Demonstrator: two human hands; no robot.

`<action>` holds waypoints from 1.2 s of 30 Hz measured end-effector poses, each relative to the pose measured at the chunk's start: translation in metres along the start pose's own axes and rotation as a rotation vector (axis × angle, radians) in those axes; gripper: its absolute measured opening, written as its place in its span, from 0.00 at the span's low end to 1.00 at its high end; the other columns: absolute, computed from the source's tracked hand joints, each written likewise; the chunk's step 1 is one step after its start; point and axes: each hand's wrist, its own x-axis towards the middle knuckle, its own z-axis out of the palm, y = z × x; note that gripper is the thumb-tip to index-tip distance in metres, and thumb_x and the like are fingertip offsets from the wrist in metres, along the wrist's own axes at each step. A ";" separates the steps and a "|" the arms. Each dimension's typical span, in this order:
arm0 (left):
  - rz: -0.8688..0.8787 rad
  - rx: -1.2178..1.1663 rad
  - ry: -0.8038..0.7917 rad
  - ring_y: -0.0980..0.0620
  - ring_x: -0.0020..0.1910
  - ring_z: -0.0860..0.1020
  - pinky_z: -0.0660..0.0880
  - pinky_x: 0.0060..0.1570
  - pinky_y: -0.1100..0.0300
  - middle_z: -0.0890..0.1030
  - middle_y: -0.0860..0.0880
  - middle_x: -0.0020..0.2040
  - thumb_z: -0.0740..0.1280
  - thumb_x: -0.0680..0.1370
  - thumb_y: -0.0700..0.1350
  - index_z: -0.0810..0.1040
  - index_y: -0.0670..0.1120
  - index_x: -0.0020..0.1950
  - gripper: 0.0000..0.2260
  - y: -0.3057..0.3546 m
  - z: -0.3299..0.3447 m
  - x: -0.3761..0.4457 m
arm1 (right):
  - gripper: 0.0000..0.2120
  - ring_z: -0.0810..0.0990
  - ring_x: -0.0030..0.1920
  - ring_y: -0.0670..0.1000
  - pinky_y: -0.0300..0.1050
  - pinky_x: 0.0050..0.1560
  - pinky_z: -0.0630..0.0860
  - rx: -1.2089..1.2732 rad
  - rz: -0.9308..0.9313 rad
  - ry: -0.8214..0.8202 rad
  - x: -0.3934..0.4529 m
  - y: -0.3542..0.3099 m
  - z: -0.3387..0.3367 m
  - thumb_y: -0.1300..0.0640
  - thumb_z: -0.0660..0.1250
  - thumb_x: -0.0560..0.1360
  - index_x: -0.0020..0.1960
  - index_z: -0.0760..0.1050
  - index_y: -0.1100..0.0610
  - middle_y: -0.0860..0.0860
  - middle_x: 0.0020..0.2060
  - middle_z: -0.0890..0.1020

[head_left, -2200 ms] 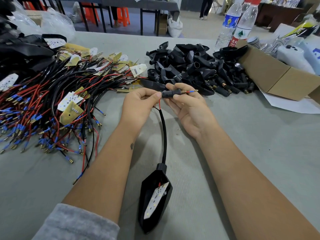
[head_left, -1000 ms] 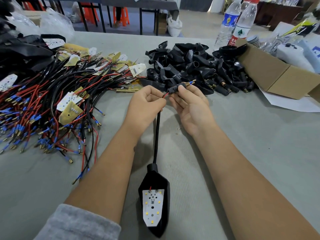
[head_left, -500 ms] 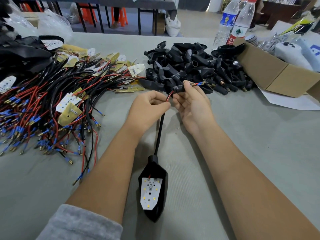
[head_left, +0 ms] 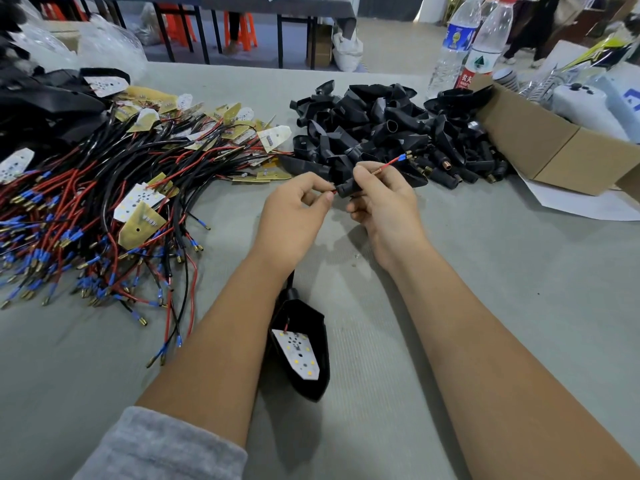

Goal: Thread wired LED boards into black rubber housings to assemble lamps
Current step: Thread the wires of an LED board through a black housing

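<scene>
A black lamp shell (head_left: 304, 375) with a white LED board (head_left: 296, 353) in it lies on the grey table between my forearms. Its black cable runs up under my left hand (head_left: 294, 216), which pinches the red wire just left of a small black rubber housing (head_left: 344, 188). My right hand (head_left: 381, 199) grips that housing. A red wire with a blue and brass terminal (head_left: 403, 157) sticks out of the housing's far end, past my right fingers.
A tangle of wired LED boards (head_left: 104, 202) covers the left side. A heap of black rubber housings (head_left: 388, 129) lies behind my hands. A cardboard box (head_left: 554, 150) and water bottles (head_left: 481, 46) stand at the right rear. White paper (head_left: 581, 206) lies under the box.
Both hands have moved away from me toward the housing heap. The wire end now sticks out further past the housing, and the lamp shell has slid up the table between my forearms.
</scene>
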 end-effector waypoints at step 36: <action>-0.207 -0.293 -0.237 0.57 0.23 0.64 0.62 0.22 0.67 0.74 0.52 0.28 0.66 0.80 0.41 0.80 0.48 0.46 0.05 -0.010 -0.019 0.011 | 0.14 0.75 0.31 0.46 0.38 0.34 0.74 0.208 -0.034 0.205 0.006 0.001 -0.008 0.56 0.60 0.83 0.44 0.80 0.58 0.51 0.32 0.77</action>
